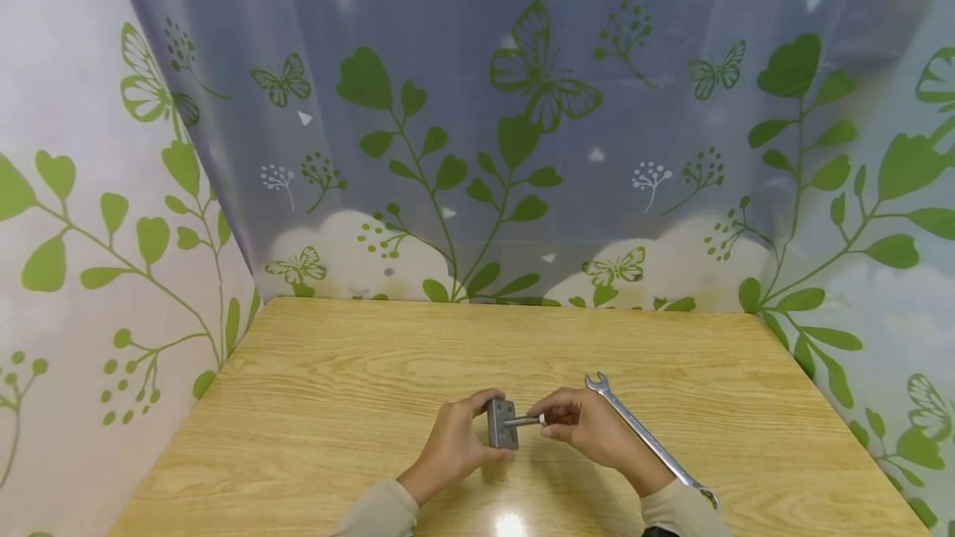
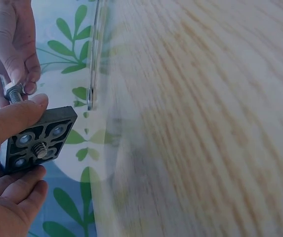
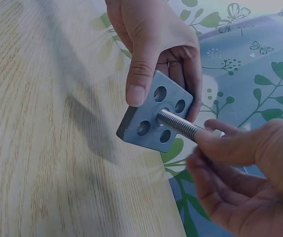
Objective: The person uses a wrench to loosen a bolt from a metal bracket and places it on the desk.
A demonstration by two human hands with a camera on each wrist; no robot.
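Observation:
My left hand (image 1: 457, 437) grips a square grey metal plate (image 1: 501, 425) by its edges, thumb on one side and fingers on the other. Four round holes surround the plate's centre in the right wrist view. A threaded bolt (image 3: 181, 125) runs through that centre, and its tip (image 2: 41, 150) pokes out of the ribbed face in the left wrist view. With thumb and fingers, my right hand (image 1: 593, 429) pinches the bolt at its head end, which the fingers partly cover. Both hands hold these parts above the wooden table.
A long silver combination wrench (image 1: 649, 436) lies slantwise on the table (image 1: 336, 404), its ring end beside my right sleeve. Behind the table hangs a blue-grey curtain (image 1: 462, 189) printed with leaves and butterflies, with similar sheets at both sides.

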